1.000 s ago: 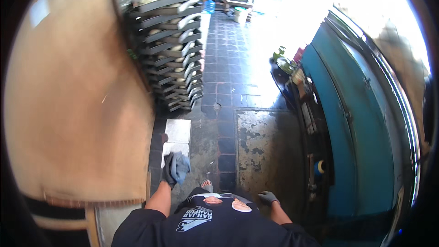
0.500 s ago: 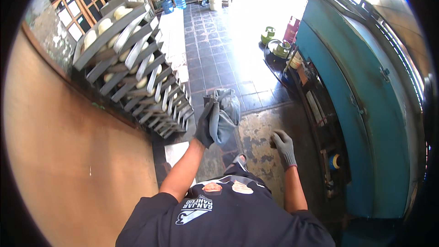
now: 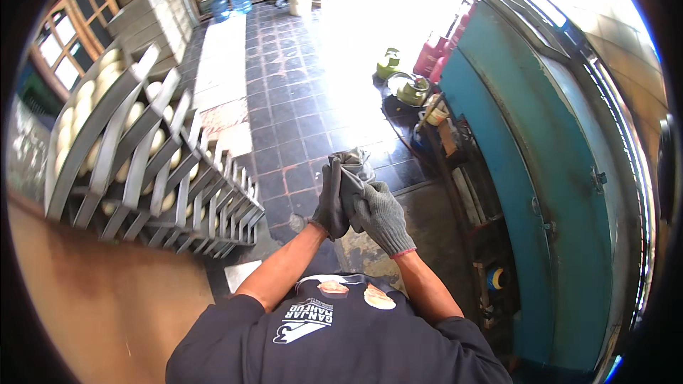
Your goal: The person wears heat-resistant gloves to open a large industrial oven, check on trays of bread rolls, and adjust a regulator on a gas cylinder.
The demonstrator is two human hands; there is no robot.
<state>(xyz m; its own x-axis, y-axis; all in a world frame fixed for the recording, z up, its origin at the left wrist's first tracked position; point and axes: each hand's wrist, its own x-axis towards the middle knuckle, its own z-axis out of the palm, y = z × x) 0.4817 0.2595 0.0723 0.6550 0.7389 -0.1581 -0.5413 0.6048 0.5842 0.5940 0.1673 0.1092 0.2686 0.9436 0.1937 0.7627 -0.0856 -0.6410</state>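
Note:
In front of my body, a folded grey-blue cloth (image 3: 356, 163) is held between my two gloved hands. My left hand (image 3: 330, 203), in a dark, stained glove, grips the cloth from its left side. Closed over its right side is my right hand (image 3: 384, 219), in a grey knit glove with a red cuff edge. Part of the cloth is hidden behind the fingers.
On the left, tall crisscross-stacked grey trays (image 3: 107, 149) hold pale dough rolls (image 3: 84, 103). A teal metal cabinet (image 3: 526, 142) lines the right, beside a low shelf (image 3: 473, 203). Green gas cylinders (image 3: 413, 90) and pink ones (image 3: 429, 55) stand ahead. A white bucket (image 3: 299, 3) is farther back.
My right hand has come up and inward from my right side and now grips the cloth. My view has swung right, and the tray stack appears closer on the left.

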